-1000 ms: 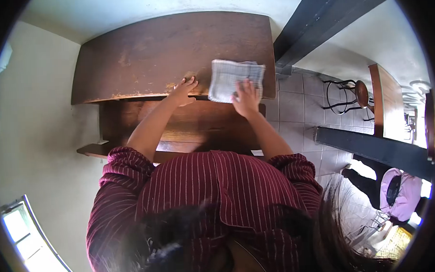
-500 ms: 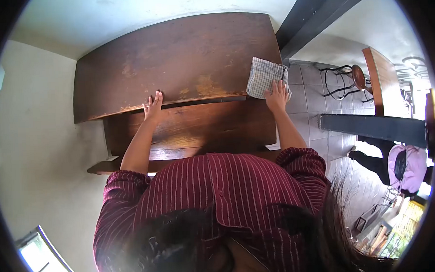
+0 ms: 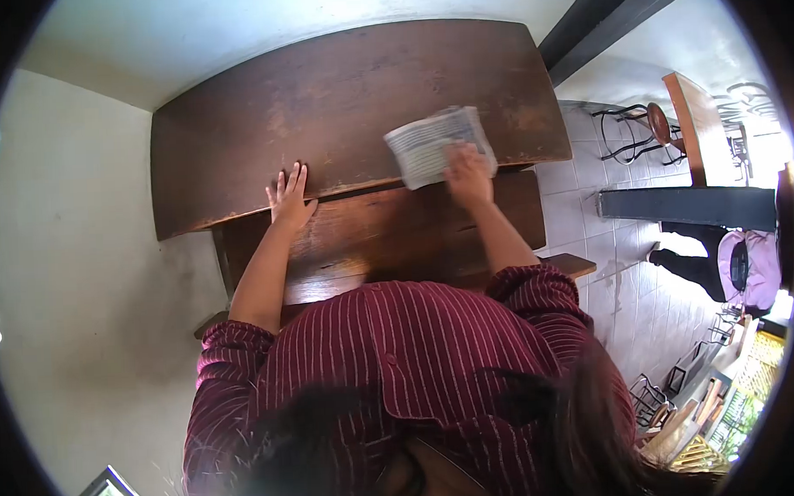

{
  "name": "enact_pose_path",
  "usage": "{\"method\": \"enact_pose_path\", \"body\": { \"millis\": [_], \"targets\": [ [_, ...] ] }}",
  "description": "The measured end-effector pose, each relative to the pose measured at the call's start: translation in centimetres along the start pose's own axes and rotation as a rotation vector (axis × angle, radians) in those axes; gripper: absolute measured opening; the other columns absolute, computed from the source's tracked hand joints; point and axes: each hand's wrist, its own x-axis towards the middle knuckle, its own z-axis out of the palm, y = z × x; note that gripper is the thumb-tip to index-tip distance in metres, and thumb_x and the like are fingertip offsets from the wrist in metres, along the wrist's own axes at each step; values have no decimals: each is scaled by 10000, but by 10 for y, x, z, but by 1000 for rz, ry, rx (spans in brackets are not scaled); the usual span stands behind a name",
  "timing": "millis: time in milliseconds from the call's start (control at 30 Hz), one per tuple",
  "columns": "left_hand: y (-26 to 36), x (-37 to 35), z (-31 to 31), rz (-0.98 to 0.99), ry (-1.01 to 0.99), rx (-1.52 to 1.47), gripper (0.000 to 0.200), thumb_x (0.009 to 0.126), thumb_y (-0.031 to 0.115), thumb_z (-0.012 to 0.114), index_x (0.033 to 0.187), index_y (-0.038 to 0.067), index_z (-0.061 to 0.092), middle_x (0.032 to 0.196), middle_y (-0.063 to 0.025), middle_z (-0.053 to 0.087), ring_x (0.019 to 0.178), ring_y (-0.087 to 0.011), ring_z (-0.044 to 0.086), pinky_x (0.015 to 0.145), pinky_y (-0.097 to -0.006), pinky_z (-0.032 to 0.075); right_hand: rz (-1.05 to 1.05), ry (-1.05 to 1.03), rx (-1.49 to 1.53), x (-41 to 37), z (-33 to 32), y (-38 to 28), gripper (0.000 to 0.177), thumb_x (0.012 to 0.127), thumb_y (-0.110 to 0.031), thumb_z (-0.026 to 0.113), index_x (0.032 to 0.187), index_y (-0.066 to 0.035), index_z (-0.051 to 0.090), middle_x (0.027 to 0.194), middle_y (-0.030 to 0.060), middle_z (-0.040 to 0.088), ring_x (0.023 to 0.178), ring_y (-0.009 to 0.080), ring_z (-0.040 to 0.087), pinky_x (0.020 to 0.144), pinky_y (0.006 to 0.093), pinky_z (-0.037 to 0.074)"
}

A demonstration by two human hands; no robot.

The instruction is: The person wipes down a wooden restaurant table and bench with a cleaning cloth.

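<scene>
I've the right hand (image 3: 469,174) flat atop the cloth (image 3: 428,148), one o'clock; uneven pressure could bunch it. Left hand (image 3: 290,199), ten: spread, empty.

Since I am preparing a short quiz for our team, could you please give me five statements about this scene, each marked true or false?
1. The right hand lies on a cloth. True.
2. The left hand grips a second cloth. False: it holds nothing and rests at the near edge of the wooden table.
3. A round-seated stool shows to the right of the table. True.
4. The person's sleeves are plain green. False: they are dark red with pale stripes.
5. The floor to the right is tiled. True.
</scene>
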Motion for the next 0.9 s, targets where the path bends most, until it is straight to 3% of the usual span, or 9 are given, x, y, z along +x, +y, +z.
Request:
{"method": "enact_pose_path", "body": {
  "millis": [100,233,300,500,667,700,767,833,900],
  "targets": [
    [-36,-12,9,141,-43,112,1010,689,385,686,1425,180,24,1489,-27,28,1361,-312,62,1057,-560,99,308,155,-18,-14,-1,37,524,883,-355,413,1370,-196,301,1445,70,230,1330,265,207,1057,477,170],
    [-38,-9,10,159,-88,32,1080,664,414,705,1423,168,-23,1489,-36,-54,1364,-314,-33,1055,-563,44,486,168,-70,-8,2,21,529,879,-348,422,1363,-169,309,1436,89,242,1319,289,219,1054,483,174],
    [-39,-7,8,168,-126,15,1087,667,424,702,1423,167,-36,1488,-33,-73,1362,-310,-60,1052,-562,21,407,127,-33,6,1,-25,542,857,-352,453,1345,-147,335,1430,109,247,1314,308,223,1049,489,183],
    [-42,-5,7,184,-207,-18,1090,681,448,690,1421,161,-57,1486,-30,-104,1359,-310,-102,1045,-557,-28,-304,148,228,3,29,-168,513,834,-327,494,1313,-173,394,1418,107,274,1312,289,243,1056,477,190],
    [-43,-7,5,186,-187,-50,1078,683,444,688,1423,179,-50,1486,-29,-104,1357,-320,-100,1046,-557,-19,-490,-118,162,20,8,-124,491,853,-256,471,1329,-194,369,1427,89,264,1321,264,232,1069,426,192],
    [-43,-7,5,185,-186,-51,1078,683,444,688,1423,179,-50,1486,-29,-104,1357,-320,-100,1046,-557,-19,-395,-148,34,20,-7,-106,475,867,-243,445,1331,-178,366,1417,100,276,1318,275,234,1072,433,181],
    [-43,-6,7,191,-177,-54,1075,684,433,690,1423,188,-51,1487,-28,-100,1358,-318,-94,1049,-553,-11,-138,35,27,13,-3,-50,469,869,-212,437,1329,-156,367,1383,128,323,1301,297,261,1076,418,176],
    [-43,-5,4,179,-191,-44,1062,697,438,680,1421,198,-59,1486,-12,-105,1360,-303,-98,1053,-546,-15,197,61,91,3,-16,-3,476,880,-274,427,1339,-170,361,1395,132,309,1299,317,257,1060,422,206],
    [-43,-5,5,166,-201,-28,1050,709,442,670,1420,208,-67,1486,4,-109,1361,-288,-103,1057,-539,-20,237,208,28,-5,5,35,476,881,-295,428,1337,-176,368,1403,131,298,1296,322,263,1042,446,227]
  ]
}}
